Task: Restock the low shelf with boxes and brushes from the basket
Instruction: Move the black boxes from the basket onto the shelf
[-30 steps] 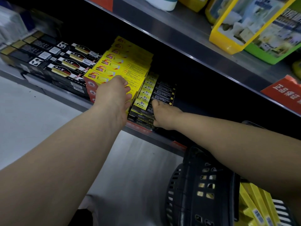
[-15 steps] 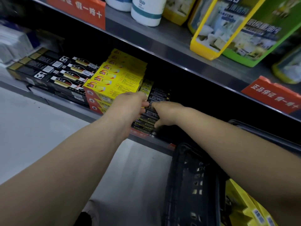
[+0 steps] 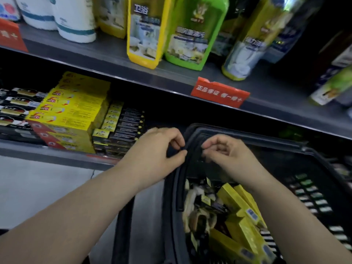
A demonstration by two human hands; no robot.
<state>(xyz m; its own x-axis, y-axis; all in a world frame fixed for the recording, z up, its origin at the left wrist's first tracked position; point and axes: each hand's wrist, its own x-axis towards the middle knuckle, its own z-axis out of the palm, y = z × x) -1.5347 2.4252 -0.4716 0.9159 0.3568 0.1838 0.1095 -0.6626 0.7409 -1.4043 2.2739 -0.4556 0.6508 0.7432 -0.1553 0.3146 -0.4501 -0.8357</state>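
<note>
**Both hands at the basket handle, stock waiting below**

The black basket (image 3: 247, 135) sits at the lower right, pushed up against the front of the low shelf (image 3: 57, 153). Inside it lie loose yellow boxes (image 3: 238, 201), tumbled at angles. Just left of them is a pale and brown bundle (image 3: 198, 218), too blurred to name.

The basket's black handle (image 3: 180, 187) rises along its left side. The left hand (image 3: 158, 149) pinches the top of that handle between curled forefinger and thumb. The right hand (image 3: 226, 155) hovers over the basket, just on the other side of the handle, with its fingers curled and the fingertips close to the thumb. I cannot tell whether it grips the handle, holds something small, or holds nothing. Both forearms reach in from the bottom of the view.

On the low shelf, a row of black-and-yellow boxes (image 3: 122, 126) stands nearest the left hand. A taller yellow box stack (image 3: 72, 111) lies just beside it to the left, then black boxes (image 3: 17, 107) run to the edge of the view.

The upper shelf (image 3: 106, 50) carries white rolls (image 3: 76, 20), a yellow pouch (image 3: 146, 31), a green pouch (image 3: 192, 31) and more bottles to the right. A red price tag (image 3: 219, 94) hangs on its front edge. Grey floor (image 3: 38, 187) shows below the low shelf.
</note>
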